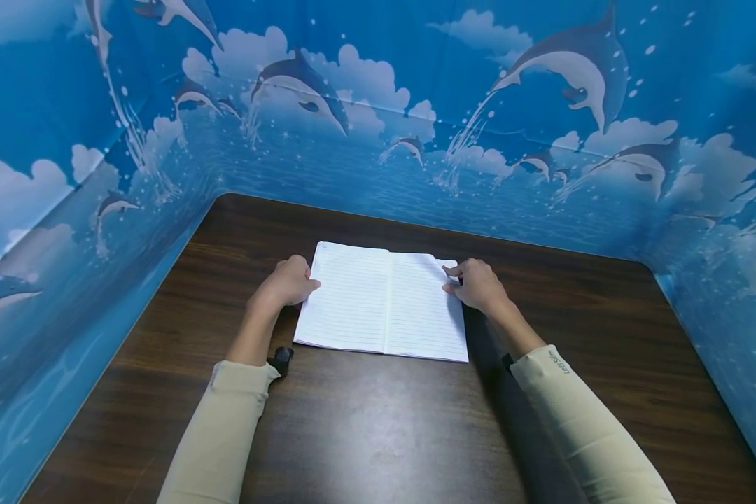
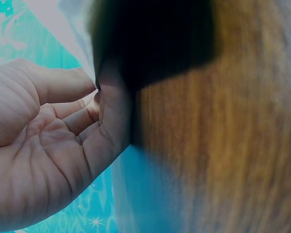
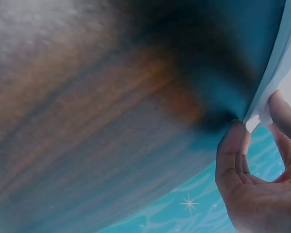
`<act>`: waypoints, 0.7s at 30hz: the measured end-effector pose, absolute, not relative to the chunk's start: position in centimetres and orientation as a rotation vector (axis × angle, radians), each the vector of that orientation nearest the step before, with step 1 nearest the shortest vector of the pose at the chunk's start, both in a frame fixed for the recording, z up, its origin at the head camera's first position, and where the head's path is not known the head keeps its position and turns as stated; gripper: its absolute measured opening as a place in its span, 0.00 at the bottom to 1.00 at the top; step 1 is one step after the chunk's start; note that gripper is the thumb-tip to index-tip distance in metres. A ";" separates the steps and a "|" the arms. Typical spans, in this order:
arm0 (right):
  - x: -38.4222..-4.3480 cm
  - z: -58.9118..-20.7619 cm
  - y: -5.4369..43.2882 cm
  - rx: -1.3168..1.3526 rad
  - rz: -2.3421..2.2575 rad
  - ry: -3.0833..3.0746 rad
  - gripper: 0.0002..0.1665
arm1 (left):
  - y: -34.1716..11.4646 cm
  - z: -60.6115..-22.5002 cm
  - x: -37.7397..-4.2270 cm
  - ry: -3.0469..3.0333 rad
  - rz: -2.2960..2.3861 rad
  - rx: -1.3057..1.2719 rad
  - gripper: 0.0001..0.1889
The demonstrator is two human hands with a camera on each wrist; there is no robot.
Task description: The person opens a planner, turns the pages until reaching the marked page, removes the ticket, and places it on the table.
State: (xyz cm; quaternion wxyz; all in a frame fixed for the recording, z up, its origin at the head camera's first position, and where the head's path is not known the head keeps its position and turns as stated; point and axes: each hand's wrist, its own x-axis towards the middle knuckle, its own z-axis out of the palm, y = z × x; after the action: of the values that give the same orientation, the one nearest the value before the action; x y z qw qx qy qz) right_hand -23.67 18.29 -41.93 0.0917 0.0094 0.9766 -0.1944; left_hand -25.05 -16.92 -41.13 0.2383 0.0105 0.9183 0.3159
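An open notebook (image 1: 353, 301) with blank, lined pages lies on the dark wooden table. My left hand (image 1: 290, 281) pinches its left edge, thumb on the page and curled fingers underneath. In the left wrist view that hand (image 2: 53, 141) has the edge between thumb and forefinger. At the right edge, near the upper corner, my right hand (image 1: 477, 285) holds the pages, and a top leaf (image 1: 425, 262) bows up there. The right wrist view shows the right hand (image 3: 262, 184) with its thumb on the white page edge (image 3: 264, 109) and a fingertip below it.
The brown table (image 1: 378, 434) has rounded far corners. A blue curtain (image 1: 365, 168) printed with dolphins and clouds surrounds its back and sides. A small black device (image 1: 281, 358) sits at the left wrist, by the cuff of the pale sleeve (image 1: 227, 427).
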 end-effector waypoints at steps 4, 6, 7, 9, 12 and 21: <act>-23.4 -42.3 18.5 0.008 -0.626 2.900 0.23 | -17.0 -41.1 -25.0 2.518 0.865 0.047 0.16; -23.3 -42.4 18.6 -0.004 -0.644 2.903 0.23 | -17.0 -41.1 -24.9 2.519 0.866 0.053 0.17; -23.2 -42.5 18.7 -0.007 -0.658 2.905 0.23 | -17.0 -41.1 -24.9 2.520 0.865 0.054 0.18; -23.1 -42.6 18.7 -0.036 -0.675 2.920 0.22 | -17.0 -41.0 -24.9 2.520 0.866 0.053 0.18; -22.8 -42.7 19.0 -0.087 -0.727 2.948 0.20 | -17.1 -41.0 -24.8 2.520 0.865 0.045 0.17; -22.4 -42.9 19.7 -0.184 -0.904 2.968 0.17 | -17.0 -40.9 -24.8 2.522 0.863 0.043 0.15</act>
State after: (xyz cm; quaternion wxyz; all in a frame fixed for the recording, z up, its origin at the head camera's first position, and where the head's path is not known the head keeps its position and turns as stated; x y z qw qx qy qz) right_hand -22.43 19.69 -42.91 0.0170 -0.0592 0.9548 -0.2908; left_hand -24.77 -17.04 -40.94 0.2354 0.0158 0.9194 0.3146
